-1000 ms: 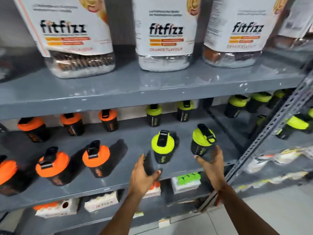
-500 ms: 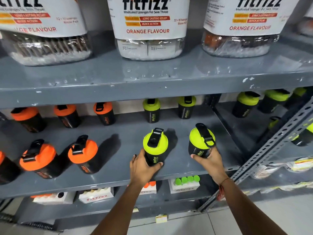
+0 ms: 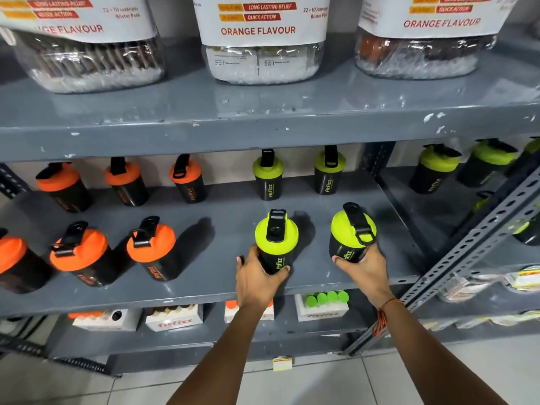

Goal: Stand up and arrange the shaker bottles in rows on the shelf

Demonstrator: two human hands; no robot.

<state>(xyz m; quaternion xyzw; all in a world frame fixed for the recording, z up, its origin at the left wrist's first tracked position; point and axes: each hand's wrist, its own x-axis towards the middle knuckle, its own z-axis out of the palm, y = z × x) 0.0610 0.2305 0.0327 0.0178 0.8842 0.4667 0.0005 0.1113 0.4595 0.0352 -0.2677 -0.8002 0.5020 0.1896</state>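
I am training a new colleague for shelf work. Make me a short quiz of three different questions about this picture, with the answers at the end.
1. True or false: the left hand and the right hand each grip a green-lidded shaker.
2. Multiple choice: which lid colour have the front-row shakers to the left of the hands? A) green B) orange C) white
3. Fill in: the big jars on the upper shelf say ORANGE ____.

Key
1. True: the left hand holds the left green shaker, the right hand holds the right green shaker.
2. B, see the orange shaker.
3. FLAVOUR
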